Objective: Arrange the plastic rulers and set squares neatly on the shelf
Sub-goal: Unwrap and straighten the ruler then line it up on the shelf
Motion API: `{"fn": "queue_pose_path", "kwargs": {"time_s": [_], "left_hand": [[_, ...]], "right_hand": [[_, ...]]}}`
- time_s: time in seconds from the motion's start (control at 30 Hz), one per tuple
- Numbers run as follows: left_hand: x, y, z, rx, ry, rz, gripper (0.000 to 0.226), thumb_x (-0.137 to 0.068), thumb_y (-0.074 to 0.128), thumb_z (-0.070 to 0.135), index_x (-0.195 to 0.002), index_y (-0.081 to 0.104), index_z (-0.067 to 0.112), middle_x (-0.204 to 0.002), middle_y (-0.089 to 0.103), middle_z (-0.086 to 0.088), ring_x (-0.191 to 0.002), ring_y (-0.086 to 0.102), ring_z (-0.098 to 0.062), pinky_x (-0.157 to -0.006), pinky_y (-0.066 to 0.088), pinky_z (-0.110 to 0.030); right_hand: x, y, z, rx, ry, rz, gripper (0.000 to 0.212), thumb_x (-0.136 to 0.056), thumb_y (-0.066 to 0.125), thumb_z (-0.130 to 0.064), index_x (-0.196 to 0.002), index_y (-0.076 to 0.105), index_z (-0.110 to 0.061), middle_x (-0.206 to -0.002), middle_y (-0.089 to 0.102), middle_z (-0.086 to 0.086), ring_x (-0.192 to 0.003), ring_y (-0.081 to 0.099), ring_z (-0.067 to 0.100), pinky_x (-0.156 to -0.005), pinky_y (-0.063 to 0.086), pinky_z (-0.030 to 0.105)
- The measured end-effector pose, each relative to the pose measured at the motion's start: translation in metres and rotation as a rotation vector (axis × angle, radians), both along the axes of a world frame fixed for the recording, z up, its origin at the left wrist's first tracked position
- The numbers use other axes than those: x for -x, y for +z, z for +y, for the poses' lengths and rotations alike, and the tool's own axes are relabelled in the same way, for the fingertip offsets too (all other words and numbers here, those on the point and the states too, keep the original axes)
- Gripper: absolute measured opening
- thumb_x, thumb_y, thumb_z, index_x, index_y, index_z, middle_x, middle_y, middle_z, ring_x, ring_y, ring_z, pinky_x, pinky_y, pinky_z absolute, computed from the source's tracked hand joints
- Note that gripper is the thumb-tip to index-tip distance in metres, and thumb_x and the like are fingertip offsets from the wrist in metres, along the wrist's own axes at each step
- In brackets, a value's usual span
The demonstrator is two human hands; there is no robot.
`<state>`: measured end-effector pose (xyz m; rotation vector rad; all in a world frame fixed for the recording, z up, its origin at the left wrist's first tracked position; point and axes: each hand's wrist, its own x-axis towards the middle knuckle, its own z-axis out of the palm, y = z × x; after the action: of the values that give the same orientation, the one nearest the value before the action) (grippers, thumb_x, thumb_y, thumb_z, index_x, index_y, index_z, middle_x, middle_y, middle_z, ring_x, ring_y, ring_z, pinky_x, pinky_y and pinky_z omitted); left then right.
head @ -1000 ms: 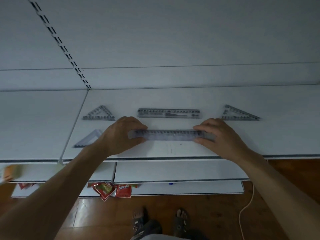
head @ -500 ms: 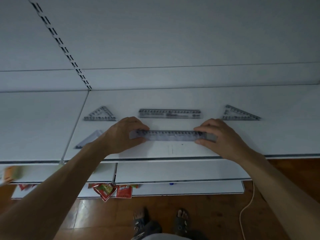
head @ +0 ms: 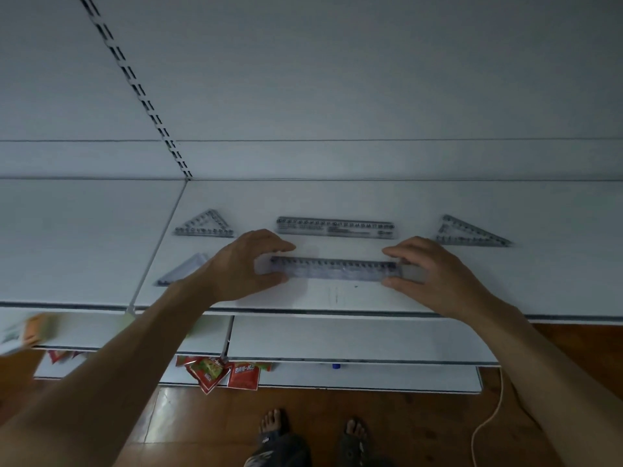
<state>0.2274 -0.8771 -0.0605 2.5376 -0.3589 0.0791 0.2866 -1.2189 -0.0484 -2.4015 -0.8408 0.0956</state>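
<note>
A clear plastic ruler [head: 333, 269] lies crosswise on the white shelf [head: 337, 298], near its front. My left hand [head: 242, 267] pinches its left end between thumb and fingers. My right hand [head: 435, 274] pinches its right end the same way. Behind it lies a second clear ruler [head: 335, 227], parallel. A set square [head: 205, 225] sits at the back left and another set square [head: 468, 232] at the back right. A third set square [head: 183, 269] lies left of my left wrist, partly hidden by it.
The shelf's front edge [head: 337, 313] runs just below my wrists. Lower shelves hold red snack packets [head: 222, 374]. A slotted upright [head: 135, 85] divides the back panel. A white cable [head: 488, 423] trails on the wooden floor by my feet.
The held ruler has stayed almost in place. My left fingers have lifted a little, arching over its left end.
</note>
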Motion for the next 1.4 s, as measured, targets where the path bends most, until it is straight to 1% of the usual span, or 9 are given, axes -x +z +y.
{"fn": "queue_pose_path", "kwargs": {"time_s": [0.07,0.13,0.23,0.37,0.57,0.73,0.87,1.03,1.4], "left_hand": [[0.011,0.008,-0.004,0.022,0.056,-0.053,0.052,-0.08,0.059,0.059,-0.12,0.063,0.027,-0.115,0.062,0.008,-0.102,0.057,-0.004,-0.092,0.045,-0.02],[0.023,0.018,-0.009,0.058,0.151,-0.062,0.047,-0.081,0.056,0.058,-0.119,0.063,0.03,-0.11,0.062,0.014,-0.098,0.055,0.005,-0.086,0.041,-0.011],[0.045,0.028,-0.013,0.12,0.329,-0.051,0.039,-0.08,0.057,0.056,-0.113,0.063,0.035,-0.102,0.062,0.021,-0.095,0.057,0.004,-0.08,0.044,-0.014],[0.078,0.04,-0.003,0.08,0.472,-0.063,0.021,-0.086,0.067,0.037,-0.105,0.066,0.029,-0.098,0.065,0.016,-0.087,0.06,0.001,-0.075,0.051,-0.021],[0.143,0.057,0.052,-0.001,0.656,-0.091,0.025,-0.086,0.065,0.038,-0.108,0.066,0.026,-0.094,0.062,0.014,-0.081,0.058,-0.001,-0.068,0.044,-0.016],[0.222,0.066,0.133,-0.057,0.783,-0.082,0.032,-0.086,0.062,0.046,-0.113,0.065,0.028,-0.102,0.065,0.011,-0.092,0.062,-0.01,-0.076,0.048,-0.025],[0.289,0.075,0.206,-0.165,0.885,-0.02,0.036,-0.088,0.054,0.051,-0.118,0.06,0.032,-0.108,0.062,0.014,-0.1,0.058,-0.009,-0.082,0.047,-0.028],[0.364,0.085,0.284,-0.179,1.0,-0.015,0.038,-0.088,0.053,0.05,-0.12,0.06,0.031,-0.112,0.062,0.013,-0.104,0.058,-0.011,-0.086,0.048,-0.031],[0.421,0.075,0.429,-0.215,1.163,0.028,0.042,-0.088,0.051,0.054,-0.123,0.058,0.032,-0.116,0.061,0.015,-0.105,0.056,-0.007,-0.084,0.051,-0.03]], "right_hand": [[-0.001,0.003,0.002,-0.026,-0.002,-0.032,0.046,-0.082,0.063,-0.047,-0.117,0.066,-0.016,-0.107,0.058,-0.008,-0.094,0.054,0.005,-0.083,0.04,0.019],[-0.003,0.007,0.009,-0.076,-0.005,-0.048,0.039,-0.085,0.062,-0.042,-0.116,0.066,-0.018,-0.104,0.059,-0.009,-0.09,0.053,0.003,-0.081,0.04,0.019],[-0.008,0.013,0.033,-0.153,0.0,-0.04,0.03,-0.087,0.064,-0.03,-0.114,0.066,-0.017,-0.1,0.06,-0.008,-0.089,0.053,0.004,-0.081,0.041,0.019],[-0.007,0.026,0.086,-0.175,0.043,-0.043,0.028,-0.088,0.065,-0.024,-0.115,0.065,-0.016,-0.104,0.061,-0.003,-0.097,0.057,0.013,-0.086,0.043,0.025],[0.025,0.051,0.2,-0.106,0.123,0.002,0.035,-0.088,0.064,-0.028,-0.121,0.062,-0.016,-0.118,0.059,0.003,-0.108,0.057,0.017,-0.093,0.042,0.026],[0.085,0.07,0.322,-0.039,0.223,0.004,0.039,-0.091,0.06,-0.032,-0.127,0.057,-0.018,-0.124,0.055,0.001,-0.111,0.054,0.015,-0.086,0.036,0.02],[0.137,0.074,0.419,-0.009,0.282,-0.004,0.041,-0.091,0.059,-0.035,-0.129,0.055,-0.018,-0.126,0.055,0.002,-0.113,0.053,0.016,-0.091,0.039,0.026],[0.202,0.077,0.524,0.018,0.36,-0.003,0.043,-0.089,0.061,-0.035,-0.128,0.056,-0.018,-0.128,0.055,0.001,-0.114,0.054,0.017,-0.092,0.039,0.026],[0.252,0.073,0.726,0.09,0.532,-0.03,0.047,-0.09,0.057,-0.041,-0.132,0.052,-0.021,-0.139,0.048,0.0,-0.125,0.047,0.019,-0.098,0.038,0.029]]}}
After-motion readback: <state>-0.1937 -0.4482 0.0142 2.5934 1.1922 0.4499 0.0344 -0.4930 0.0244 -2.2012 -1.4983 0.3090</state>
